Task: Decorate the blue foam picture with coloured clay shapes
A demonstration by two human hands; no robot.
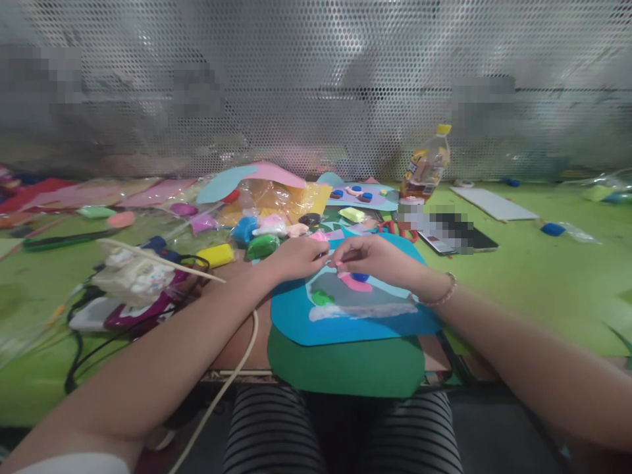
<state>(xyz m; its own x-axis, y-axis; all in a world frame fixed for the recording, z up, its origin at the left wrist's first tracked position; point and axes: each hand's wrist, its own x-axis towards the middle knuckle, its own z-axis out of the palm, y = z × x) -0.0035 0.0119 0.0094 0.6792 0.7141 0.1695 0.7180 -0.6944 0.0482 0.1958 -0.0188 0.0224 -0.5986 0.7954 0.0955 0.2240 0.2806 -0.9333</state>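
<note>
My right hand point(370, 259) pinches a small bit of pink modelling clay between thumb and fingertips, over a blue paper sheet point(296, 322). Just below those fingertips, a curved pink clay strip point(356, 283) lies beside a dark blue clay piece point(361, 278) on a grey-blue area. My left hand point(302, 257) is closed, its fingers curled close to the right fingertips; what they hold, if anything, is hidden. Green clay point(322, 298) and a whitish clay band point(363, 312) are stuck lower on the sheet. Under it, a green paper point(345, 368) sticks out toward my lap.
Wrapped clay lumps, among them yellow point(216, 255) and green point(263, 247), lie left of the sheet. A white cable point(249, 345) crosses under my left forearm. A bottle point(426, 164) and a phone point(461, 232) are at the right, before a perforated metal panel point(316, 85).
</note>
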